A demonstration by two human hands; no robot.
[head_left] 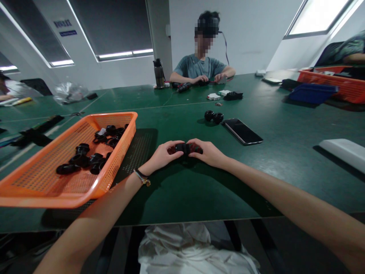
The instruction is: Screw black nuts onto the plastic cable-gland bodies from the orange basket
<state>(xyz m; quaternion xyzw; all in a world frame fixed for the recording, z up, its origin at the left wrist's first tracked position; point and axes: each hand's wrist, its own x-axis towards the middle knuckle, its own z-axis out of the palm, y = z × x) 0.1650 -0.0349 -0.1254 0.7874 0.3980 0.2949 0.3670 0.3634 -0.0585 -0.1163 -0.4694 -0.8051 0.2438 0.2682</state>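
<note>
Between the fingertips of both hands is a small black rounded part (pixel 186 148), held just above the green table (pixel 168 194). My left hand (pixel 164 155) pinches its left end with thumb and fingers. On the other end, my right hand (pixel 209 153) grips with curled fingers, which partly cover it. To my left an orange perforated basket (pixel 98 192) contains several loose black rounded parts (pixel 81 160) of hollow, ring-like shape. Beyond my right hand, two similar black round pieces (pixel 213 117) lie together on the table.
A phone (pixel 243 131) lies right of the round pieces. Across the table a person (pixel 196 66) handles dark items beside a bottle (pixel 159 74). A blue tray (pixel 312 93) and a red-orange basket (pixel 339 85) stand far right; a white object (pixel 343 152) lies nearer. A plastic bag (pixel 68 92) sits far left.
</note>
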